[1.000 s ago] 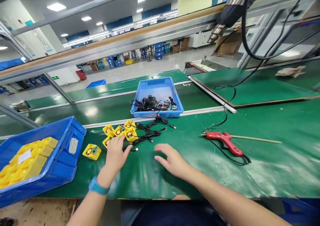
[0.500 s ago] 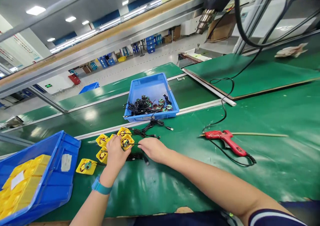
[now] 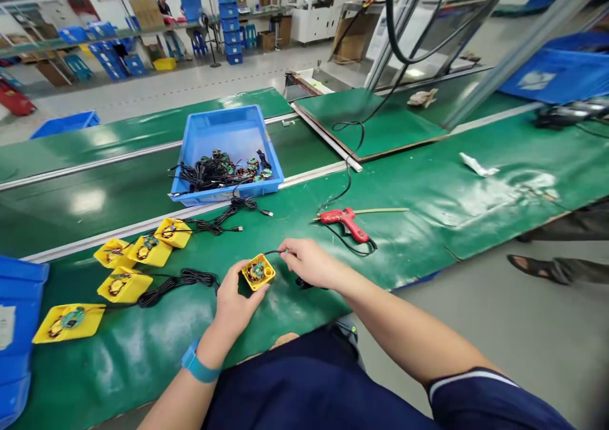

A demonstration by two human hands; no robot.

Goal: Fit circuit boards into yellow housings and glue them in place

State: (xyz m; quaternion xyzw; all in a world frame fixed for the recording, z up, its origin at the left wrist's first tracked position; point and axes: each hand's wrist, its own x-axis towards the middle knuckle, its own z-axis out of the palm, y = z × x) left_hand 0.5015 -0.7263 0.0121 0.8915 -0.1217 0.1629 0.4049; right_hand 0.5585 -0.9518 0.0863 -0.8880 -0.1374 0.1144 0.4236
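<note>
My left hand [image 3: 235, 297] is closed round a small yellow plastic housing [image 3: 257, 271] with a green circuit board inside, held just above the green bench mat [image 3: 428, 195]. My right hand [image 3: 307, 262] pinches the thin black cable [image 3: 273, 252] that runs out of that housing, with a black coil of it under the palm. Several more yellow housings [image 3: 124, 284] with boards and black cables lie on the mat to the left.
A blue tray [image 3: 223, 132] of boards and cables sits behind on the conveyor. A red glue gun [image 3: 346, 221] lies to the right of my hands. A blue bin edge [image 3: 16, 328] is at far left. Someone's sandalled foot [image 3: 528, 266] stands on the floor at right.
My left hand has lifted one yellow housing out of the group and brought it toward me; my right hand has taken hold of its cable. The view has swung to the right.
</note>
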